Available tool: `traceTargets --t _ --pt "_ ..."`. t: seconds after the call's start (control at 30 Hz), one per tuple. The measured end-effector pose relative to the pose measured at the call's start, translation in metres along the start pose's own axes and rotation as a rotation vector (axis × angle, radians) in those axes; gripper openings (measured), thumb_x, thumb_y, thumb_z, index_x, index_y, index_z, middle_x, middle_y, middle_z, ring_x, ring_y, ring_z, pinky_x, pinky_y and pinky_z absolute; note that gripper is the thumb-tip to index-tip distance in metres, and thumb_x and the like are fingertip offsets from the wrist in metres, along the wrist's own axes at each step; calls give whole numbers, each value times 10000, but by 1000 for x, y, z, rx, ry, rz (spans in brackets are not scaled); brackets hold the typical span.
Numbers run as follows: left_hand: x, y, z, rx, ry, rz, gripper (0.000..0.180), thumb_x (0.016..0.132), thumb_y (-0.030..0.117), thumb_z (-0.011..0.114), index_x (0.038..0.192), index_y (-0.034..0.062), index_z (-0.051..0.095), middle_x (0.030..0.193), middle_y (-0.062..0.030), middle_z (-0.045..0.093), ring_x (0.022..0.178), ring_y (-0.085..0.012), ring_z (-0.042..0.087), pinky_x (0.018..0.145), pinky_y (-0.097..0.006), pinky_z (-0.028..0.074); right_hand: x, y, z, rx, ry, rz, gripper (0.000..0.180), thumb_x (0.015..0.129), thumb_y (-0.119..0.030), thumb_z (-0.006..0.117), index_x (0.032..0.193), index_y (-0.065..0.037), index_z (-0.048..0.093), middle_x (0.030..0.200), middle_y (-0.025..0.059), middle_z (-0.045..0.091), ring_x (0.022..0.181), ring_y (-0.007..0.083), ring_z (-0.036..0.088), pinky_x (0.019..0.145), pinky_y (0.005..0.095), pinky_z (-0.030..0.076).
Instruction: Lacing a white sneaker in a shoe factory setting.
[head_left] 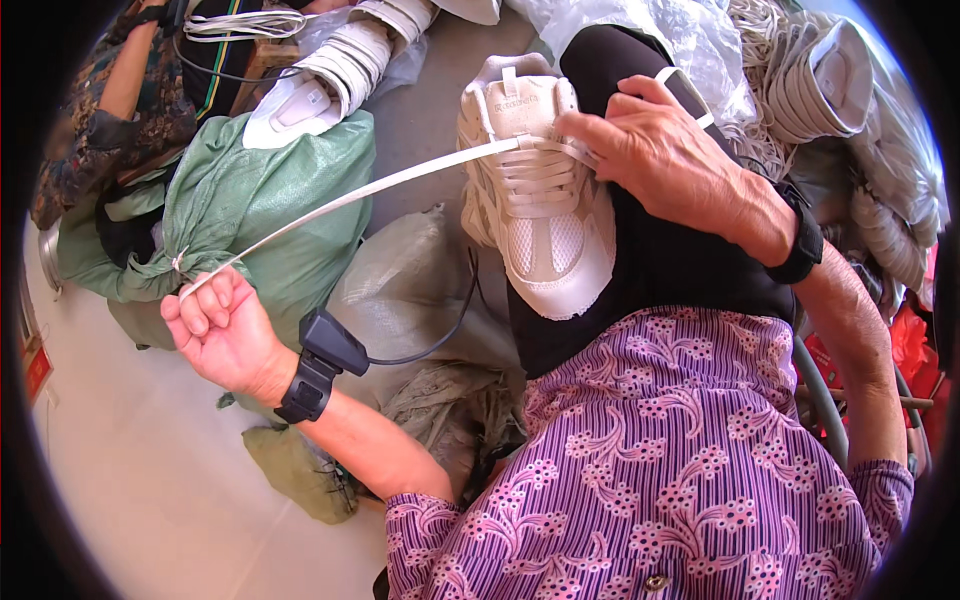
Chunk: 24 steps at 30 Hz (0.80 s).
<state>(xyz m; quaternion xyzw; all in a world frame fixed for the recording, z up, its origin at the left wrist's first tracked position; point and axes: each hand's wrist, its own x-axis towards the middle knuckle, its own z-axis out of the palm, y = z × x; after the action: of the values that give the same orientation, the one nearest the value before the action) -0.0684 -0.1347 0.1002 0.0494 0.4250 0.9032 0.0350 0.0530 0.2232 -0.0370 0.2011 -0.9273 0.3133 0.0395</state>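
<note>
A white and beige sneaker (548, 262) rests on my black-trousered lap, its toe toward me. A flat white shoelace (375, 188) crosses its tongue in several rows. From the upper eyelets one lace length runs taut to the left, where my left hand (232, 325) is closed round its end, well away from the shoe. My right hand (675, 160) is at the shoe's upper right edge, fingers curled and the fingertips by the top eyelets. Lace shows beside these fingertips and loops out behind the knuckles; the exact grip is partly hidden.
A green woven sack (270, 210) stands at the left, with stacked white shoe parts (335, 80) above it. More stacked pieces (825, 80) and bundled laces (760, 50) lie at the upper right. Another person's arm (130, 70) shows at the upper left. A cable (440, 345) trails from my left wrist.
</note>
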Motion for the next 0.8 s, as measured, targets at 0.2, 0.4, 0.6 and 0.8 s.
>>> traceTargets --t 0.2,0.4,0.6,0.8 --pt "-35 0 -36 9 145 -42 101 891 73 440 806 59 493 600 6 391 532 -131 319 625 -313 300 -15 -13 -8 96 -31 -9 282 806 -58 534 1086 -49 559 740 57 597 747 225 618 818 363 414" --pt "-44 14 -52 77 187 -50 135 913 59 429 984 23 538 765 -18 484 576 -135 358 630 -308 314 -14 -18 -2 25 -20 -15 375 781 -104 561 1146 -20 550 774 47 561 697 211 589 742 332 408" --pt "-44 24 -62 197 230 -39 131 966 126 469 1016 34 547 758 8 489 573 -125 357 624 -309 321 -24 -25 -6 33 -99 -19 431 793 -105 554 1209 -8 501 770 47 552 678 192 587 738 330 399" --pt "-39 44 -86 217 343 -24 143 959 166 517 1052 60 539 668 33 468 542 -128 351 623 -314 322 -15 -18 -14 110 66 208 394 750 -20 568 1141 -29 520 779 112 578 703 311 616 608 407 476"
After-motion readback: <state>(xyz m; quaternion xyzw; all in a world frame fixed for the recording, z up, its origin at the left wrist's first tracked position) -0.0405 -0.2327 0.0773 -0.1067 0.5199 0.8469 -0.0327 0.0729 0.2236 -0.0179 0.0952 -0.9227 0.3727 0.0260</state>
